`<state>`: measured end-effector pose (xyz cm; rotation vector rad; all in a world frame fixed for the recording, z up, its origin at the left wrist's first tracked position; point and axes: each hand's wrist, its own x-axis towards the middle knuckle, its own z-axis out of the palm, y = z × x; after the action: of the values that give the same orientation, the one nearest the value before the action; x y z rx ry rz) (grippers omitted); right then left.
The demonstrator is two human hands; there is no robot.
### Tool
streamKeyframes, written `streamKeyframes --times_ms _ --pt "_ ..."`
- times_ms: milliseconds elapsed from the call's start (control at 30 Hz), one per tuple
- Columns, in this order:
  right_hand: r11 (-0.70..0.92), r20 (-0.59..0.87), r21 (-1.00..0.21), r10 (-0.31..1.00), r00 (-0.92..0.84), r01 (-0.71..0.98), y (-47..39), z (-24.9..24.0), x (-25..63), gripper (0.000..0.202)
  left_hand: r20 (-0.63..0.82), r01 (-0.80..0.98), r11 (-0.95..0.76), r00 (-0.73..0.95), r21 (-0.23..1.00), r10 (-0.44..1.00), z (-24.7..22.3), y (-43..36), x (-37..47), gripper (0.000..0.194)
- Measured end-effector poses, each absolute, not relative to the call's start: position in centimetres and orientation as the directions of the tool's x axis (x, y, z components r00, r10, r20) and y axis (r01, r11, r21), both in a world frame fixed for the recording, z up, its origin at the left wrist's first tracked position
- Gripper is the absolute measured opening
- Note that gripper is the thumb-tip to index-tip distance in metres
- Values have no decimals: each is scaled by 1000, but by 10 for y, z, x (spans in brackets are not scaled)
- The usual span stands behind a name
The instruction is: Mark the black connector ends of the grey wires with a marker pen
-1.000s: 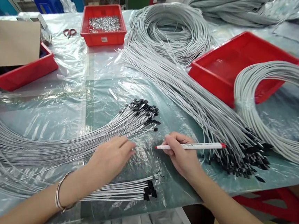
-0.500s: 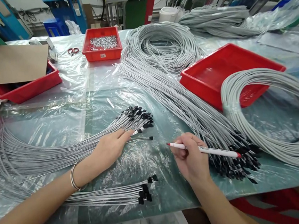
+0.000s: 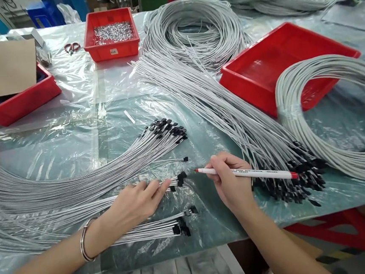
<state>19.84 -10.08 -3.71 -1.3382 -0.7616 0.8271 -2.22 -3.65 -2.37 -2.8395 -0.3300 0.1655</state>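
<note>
Over at the back of the table (image 3: 74, 138), a red bin (image 3: 127, 50) is holding a heap of small silvery pieces (image 3: 112, 33), and red-handled snips (image 3: 71, 48) are lying near it. Brown cardboard (image 3: 4, 67) is resting across a red tray (image 3: 23, 104) on the left. Beyond the table, a blue stool (image 3: 46, 16) is standing near a white plastic bag (image 3: 68, 13).

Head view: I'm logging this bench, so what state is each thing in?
Left hand: over small cable bundle, grip unclear
Right hand: closed on marker
Marker: held, red tip leftward
Large cable bundle: curved
Front cable bundle: lying flat
Right cable bundle: lying diagonally
Right coil: wound, overlapping red tray
Back red bin: holding metallic pieces
Cardboard: lying across left red bin
Red-handled tool: handles apart
</note>
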Motion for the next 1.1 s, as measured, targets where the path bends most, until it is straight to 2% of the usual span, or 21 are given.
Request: streamKeyframes --times_ms 100,233,333,467,567,733,800,967,1100 --pt "-3 26 -998 894 448 63 -102 -36 192 31 -67 225 -945 967 -237 247 -23 -36 -22 55" --pt "-35 44 -979 929 369 203 -101 -30 184 29 60 220 -953 976 -208 212 -23 -35 -19 43" --pt "-40 29 -986 913 406 161 -102 -33 185 29 94 208 -962 976 -178 194 -24 -34 -19 41" --pt "-35 -5 -998 887 461 56 -106 -43 191 30 90 225 -974 971 -38 221 -20 -35 -19 36" --pt "-37 -10 -998 892 453 52 -108 -45 192 30 147 241 -970 959 24 242 -16 -37 -19 29" --pt "-16 24 -995 911 411 94 -108 -40 190 27 270 153 -988 952 -13 144 -21 -43 -18 19" --pt "-16 42 -988 927 373 152 -108 -37 189 28 234 131 -990 965 -46 117 -23 -46 -19 20" --pt "-44 2 -935 992 129 351 -109 -34 180 34 130 123 -989 985 -87 111 -25 -54 -20 17" --pt "15 64 -892 994 94 453 -111 -37 173 35 128 131 -987 985 -96 118 -24 -57 -20 16"
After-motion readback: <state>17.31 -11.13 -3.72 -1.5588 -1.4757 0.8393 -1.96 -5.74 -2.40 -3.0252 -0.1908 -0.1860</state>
